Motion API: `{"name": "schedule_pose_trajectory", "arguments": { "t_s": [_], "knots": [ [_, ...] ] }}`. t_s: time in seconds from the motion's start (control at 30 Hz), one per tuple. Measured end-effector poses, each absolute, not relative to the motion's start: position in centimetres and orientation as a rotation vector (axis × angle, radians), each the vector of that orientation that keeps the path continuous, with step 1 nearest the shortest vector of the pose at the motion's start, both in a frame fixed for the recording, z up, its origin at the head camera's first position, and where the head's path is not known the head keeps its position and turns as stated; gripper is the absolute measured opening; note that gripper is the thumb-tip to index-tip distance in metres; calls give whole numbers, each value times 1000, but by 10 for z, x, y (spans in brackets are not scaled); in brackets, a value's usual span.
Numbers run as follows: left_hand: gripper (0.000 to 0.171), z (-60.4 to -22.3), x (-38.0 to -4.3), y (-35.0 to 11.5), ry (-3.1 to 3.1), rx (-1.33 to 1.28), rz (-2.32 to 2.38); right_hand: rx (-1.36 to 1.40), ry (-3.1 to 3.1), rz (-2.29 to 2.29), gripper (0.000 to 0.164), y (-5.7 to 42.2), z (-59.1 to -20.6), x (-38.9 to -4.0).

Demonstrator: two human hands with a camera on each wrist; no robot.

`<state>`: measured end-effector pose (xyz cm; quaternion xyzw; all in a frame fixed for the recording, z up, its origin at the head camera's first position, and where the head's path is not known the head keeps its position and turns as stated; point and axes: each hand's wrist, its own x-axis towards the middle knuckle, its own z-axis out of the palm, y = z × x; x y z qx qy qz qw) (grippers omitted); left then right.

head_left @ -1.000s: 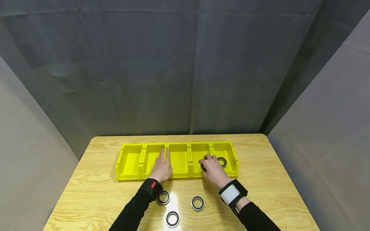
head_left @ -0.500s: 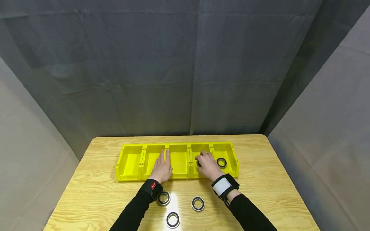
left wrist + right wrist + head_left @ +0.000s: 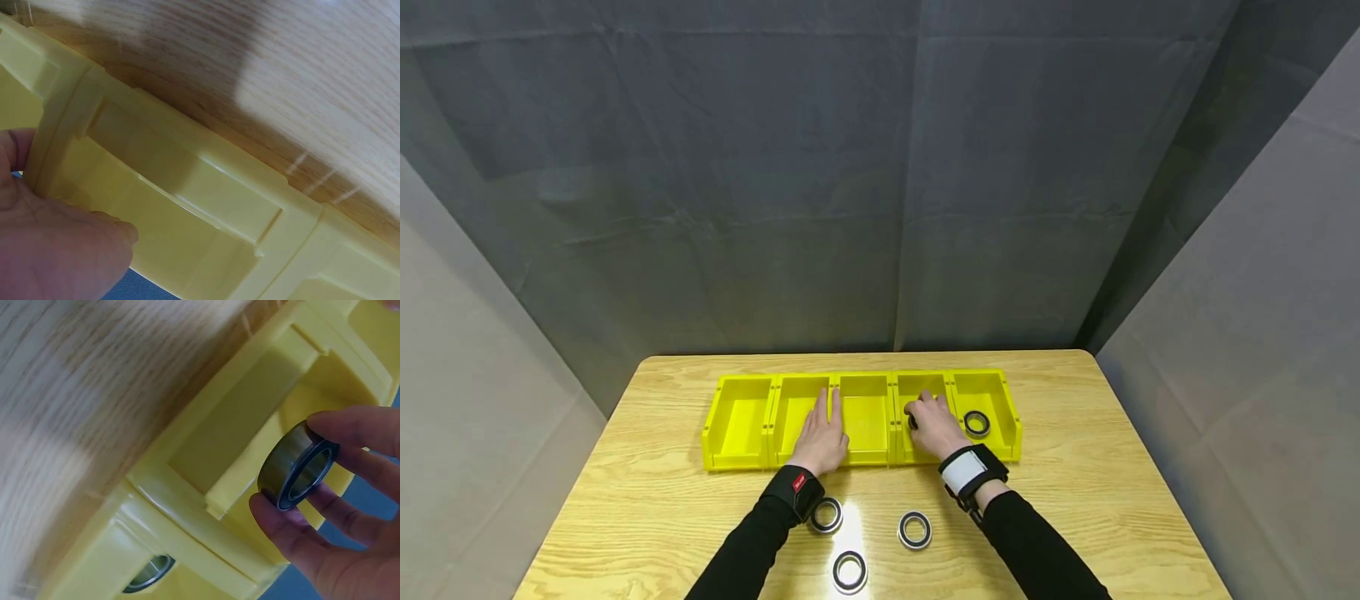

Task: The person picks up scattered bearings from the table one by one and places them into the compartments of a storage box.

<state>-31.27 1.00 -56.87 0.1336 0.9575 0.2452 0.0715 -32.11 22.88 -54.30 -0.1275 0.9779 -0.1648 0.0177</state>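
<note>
My left hand (image 3: 822,437) rests with straight fingers on the divider between the second and third bins of a row of yellow bins (image 3: 737,460). In the left wrist view its thumb side lies beside the bin wall. My right hand (image 3: 937,427) is over the fourth bin from the left, pinching a ball bearing (image 3: 281,461) between thumb and fingers. The right wrist view shows that bearing tilted inside the bin's opening. Another bearing (image 3: 967,424) lies in the rightmost bin.
Three more bearings lie on the wooden table (image 3: 647,508) in front of the bins: one bearing (image 3: 815,518) by the left wrist, one bearing (image 3: 838,572) nearer me, and one bearing (image 3: 902,530) to the right. A grey curtain (image 3: 775,208) hangs behind the table.
My right hand has moved a little left with its bearing, from near the divider beside the rightmost bin to further over the fourth bin. The left hand has stayed in place.
</note>
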Motion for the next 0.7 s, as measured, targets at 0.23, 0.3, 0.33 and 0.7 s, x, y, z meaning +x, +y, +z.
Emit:
{"name": "schedule_pose_trajectory", "arguments": {
  "t_s": [0.23, 0.3, 0.33, 0.7],
  "knots": [
    [74, -567, -312, 10, 2873, 394, 726, -331, 3027, -492, 14, 226, -552, -325],
    [74, -567, -312, 10, 2873, 390, 719, -329, 3028, -486, 14, 226, -556, -325],
    [74, -566, -312, 10, 2874, 390, 714, -332, 3027, -485, 14, 226, -557, -326],
    [75, -571, -314, 11, 2873, 374, 716, -281, 2975, -431, 15, 220, -572, -332]
  ]
}}
